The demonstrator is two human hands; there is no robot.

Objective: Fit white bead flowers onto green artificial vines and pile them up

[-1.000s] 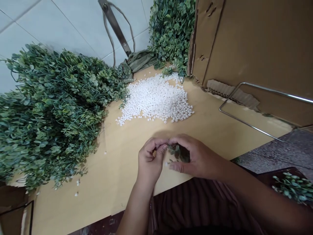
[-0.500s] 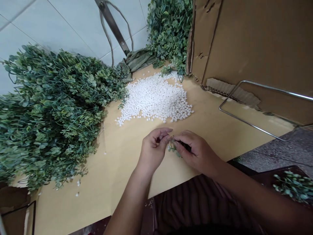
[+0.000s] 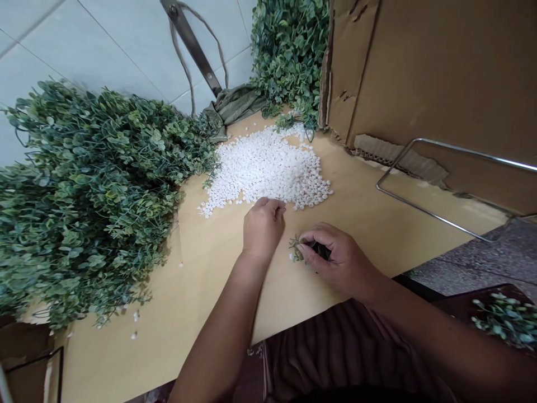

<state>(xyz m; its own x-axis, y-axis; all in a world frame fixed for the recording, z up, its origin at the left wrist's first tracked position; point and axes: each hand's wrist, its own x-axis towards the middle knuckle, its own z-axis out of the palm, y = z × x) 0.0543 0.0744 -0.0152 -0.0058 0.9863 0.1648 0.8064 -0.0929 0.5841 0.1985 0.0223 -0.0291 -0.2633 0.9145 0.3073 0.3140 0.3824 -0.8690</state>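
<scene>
Nearest, dark folded cloth (image 3: pixel 327 358) fills the bottom, and off to the right a small white-tipped bunch (image 3: pixel 507 320) sits by itself below the bench (image 3: pixel 210 302). Over the bench's near edge reaches the right hand (image 3: pixel 331 254), thumb and forefinger closed in a pinch on a small green sprig (image 3: pixel 297 251) — its leafy end pokes out to the left, just above the tan surface. A little farther, the left hand (image 3: pixel 264 224) is at the near edge of a spread of white beads (image 3: pixel 266 162), back of the hand up, fingers bent and drawn together; whether they have hold of a bead I cannot tell. Along the left side lies a big heap of greenery (image 3: pixel 100 196), with a couple of loose white bits (image 3: pixel 134 336) near its front. On the right, a bent metal wire (image 3: pixel 474 153) stands before a large cardboard piece (image 3: pixel 444 78), torn along its bottom. Behind the beads are a second clump of leaves (image 3: pixel 289 56), a crumpled green cloth (image 3: pixel 241 103) and — farthest — a metal strip (image 3: pixel 192 46) against white tiles (image 3: pixel 104 39).
</scene>
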